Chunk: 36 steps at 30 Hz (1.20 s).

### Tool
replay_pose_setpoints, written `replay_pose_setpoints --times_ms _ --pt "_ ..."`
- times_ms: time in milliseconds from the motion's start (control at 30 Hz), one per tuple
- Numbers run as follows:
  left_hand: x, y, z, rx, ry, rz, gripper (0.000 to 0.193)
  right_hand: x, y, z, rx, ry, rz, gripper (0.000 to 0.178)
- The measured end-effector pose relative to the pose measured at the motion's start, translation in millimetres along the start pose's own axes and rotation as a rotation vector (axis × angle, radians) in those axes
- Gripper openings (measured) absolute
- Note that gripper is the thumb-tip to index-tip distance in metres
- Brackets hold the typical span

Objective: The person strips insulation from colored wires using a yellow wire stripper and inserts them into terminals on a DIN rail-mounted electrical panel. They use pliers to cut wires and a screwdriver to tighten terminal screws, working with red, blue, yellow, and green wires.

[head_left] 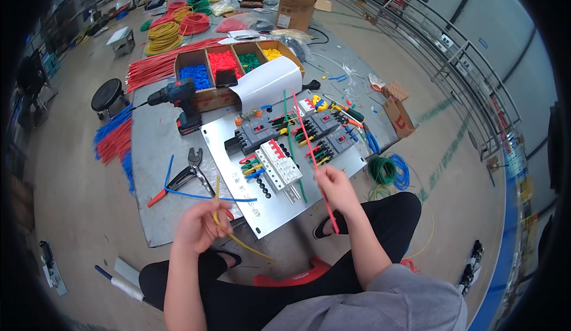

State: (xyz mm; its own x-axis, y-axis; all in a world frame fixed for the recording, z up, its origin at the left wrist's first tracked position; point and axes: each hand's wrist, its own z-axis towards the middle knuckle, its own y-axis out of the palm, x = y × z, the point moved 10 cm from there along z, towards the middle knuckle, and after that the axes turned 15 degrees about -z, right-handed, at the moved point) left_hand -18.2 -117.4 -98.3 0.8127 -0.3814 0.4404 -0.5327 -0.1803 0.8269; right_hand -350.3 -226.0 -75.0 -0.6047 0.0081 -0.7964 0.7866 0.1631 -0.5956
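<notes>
The right hand [336,187], at the panel's [285,212] near edge, pinches a red wire [305,131] slanting away and leftward across it; the left [202,223] pinches a yellow wire [238,240].

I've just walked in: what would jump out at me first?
Probably the bright blue, red, green and yellow pieces in the divided box around the middle of the table. Just nearer lies a metal plate with circuit breakers. By its near side, the left hand holds a yellow wire and the right hand a red wire.
</notes>
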Motion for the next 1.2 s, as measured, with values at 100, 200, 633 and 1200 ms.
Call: replay_pose_setpoints --times_ms 100,200,633,1200 --pt "-29.0 18.1 -17.6 -0.021 -0.099 0.147 0.026 -12.3 31.2 -77.8 -0.302 0.122 0.154 0.022" --pt "-50.5 5.7 -21.3 0.101 -0.065 0.158 0.027 -23.0 62.9 -124.6 -0.472 0.012 0.202 0.018" --pt "-41.7 -86.8 -11.0 0.442 0.263 0.23 0.042 -55.8 133.3 -163.0 -0.776 -0.193 -0.243 0.021" --pt "-1.6 -110.9 7.2 0.469 0.513 0.79 0.04 -35.9 282.6 -93.8 -0.761 0.207 0.508 0.031"
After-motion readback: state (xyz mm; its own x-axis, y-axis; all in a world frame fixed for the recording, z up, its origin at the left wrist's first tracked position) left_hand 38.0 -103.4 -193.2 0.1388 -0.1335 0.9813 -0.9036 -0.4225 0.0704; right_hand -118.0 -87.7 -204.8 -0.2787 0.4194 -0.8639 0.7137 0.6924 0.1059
